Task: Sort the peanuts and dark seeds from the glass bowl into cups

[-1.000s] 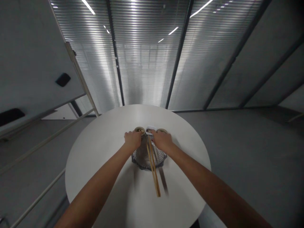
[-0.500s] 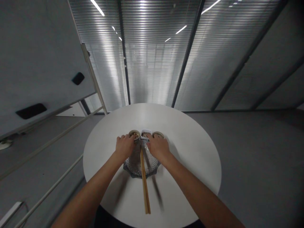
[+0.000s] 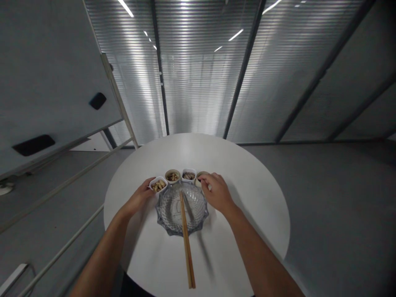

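Note:
My left hand (image 3: 142, 197) curls its fingers and thumb about the left side of a white bowl (image 3: 159, 185) of peanut-like pieces. At the row's right end, my right hand (image 3: 218, 192) pinches the edge of a beige bowl (image 3: 201, 176), covering much of it. Between them stand another beige bowl (image 3: 172, 176) with small brown pieces and a white square bowl (image 3: 188, 175) with darker striped bits. The bowls curve along the far rim of a clear glass dish (image 3: 163, 225). A pair of wooden chopsticks (image 3: 187, 251) rests over its near rim, pointing toward me.
Everything stands on a round white table (image 3: 247, 181). A whiteboard (image 3: 55, 82) on a pale metal frame is at the left. Glass partitions with blinds (image 3: 198, 82) rise beyond the table, and grey floor (image 3: 334, 198) lies to the right.
My left hand has moved left and toward me, from the left beige bowl to the white peanut bowl, which now shows. My right hand has shifted slightly right, uncovering more of the dish.

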Demonstrator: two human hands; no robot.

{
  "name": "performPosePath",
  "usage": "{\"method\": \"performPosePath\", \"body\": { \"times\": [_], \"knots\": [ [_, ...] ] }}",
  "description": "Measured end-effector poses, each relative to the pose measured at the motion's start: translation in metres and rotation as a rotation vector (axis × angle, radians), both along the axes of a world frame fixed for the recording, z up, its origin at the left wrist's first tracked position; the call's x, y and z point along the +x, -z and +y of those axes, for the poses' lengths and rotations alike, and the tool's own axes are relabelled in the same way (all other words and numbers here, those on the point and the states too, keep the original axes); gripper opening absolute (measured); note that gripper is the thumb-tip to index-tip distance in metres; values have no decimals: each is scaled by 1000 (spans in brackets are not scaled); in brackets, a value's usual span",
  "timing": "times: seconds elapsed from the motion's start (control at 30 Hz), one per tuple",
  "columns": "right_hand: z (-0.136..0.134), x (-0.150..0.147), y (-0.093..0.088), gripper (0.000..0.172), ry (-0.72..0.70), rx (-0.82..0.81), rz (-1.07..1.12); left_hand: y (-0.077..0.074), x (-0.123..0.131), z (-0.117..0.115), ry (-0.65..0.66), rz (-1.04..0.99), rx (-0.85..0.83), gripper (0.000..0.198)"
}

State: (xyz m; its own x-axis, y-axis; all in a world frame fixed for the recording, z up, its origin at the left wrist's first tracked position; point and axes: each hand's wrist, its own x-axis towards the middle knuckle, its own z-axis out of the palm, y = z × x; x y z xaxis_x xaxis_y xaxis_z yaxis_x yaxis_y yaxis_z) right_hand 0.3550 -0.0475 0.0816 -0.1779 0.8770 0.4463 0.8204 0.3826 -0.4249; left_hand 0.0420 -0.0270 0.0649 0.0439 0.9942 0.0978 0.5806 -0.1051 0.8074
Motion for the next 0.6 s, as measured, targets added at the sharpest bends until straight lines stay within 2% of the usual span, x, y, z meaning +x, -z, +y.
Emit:
{"method": "performPosePath", "body": {
  "times": [0.03,0.1,0.17,0.27,0.33,0.47,0.53,0.6],
  "knots": [
    [-1,0,0,27,-45,15,16,-2,0,-1,122,-144,-30,53],
    [-5,-3,-2,28,-146,48,37,-7,1,-3,231,-294,-83,53],
    [-11,-7,-5,34,-267,45,19,-10,2,-4,234,-313,-139,53],
    [-23,-19,-8,42,-464,-55,-99,-8,1,-1,237,-302,-174,57],
    [-32,-28,-8,38,-552,-95,-173,-2,0,3,233,-300,-168,61],
    [-39,-40,-4,35,-604,-135,-225,8,-4,7,201,-262,-102,63],
    [-37,-39,-3,38,-596,-135,-218,7,-9,3,169,-258,-32,59],
    [-33,-35,-3,41,-581,-134,-215,4,-13,-3,126,-156,54,60]
  ]
}}
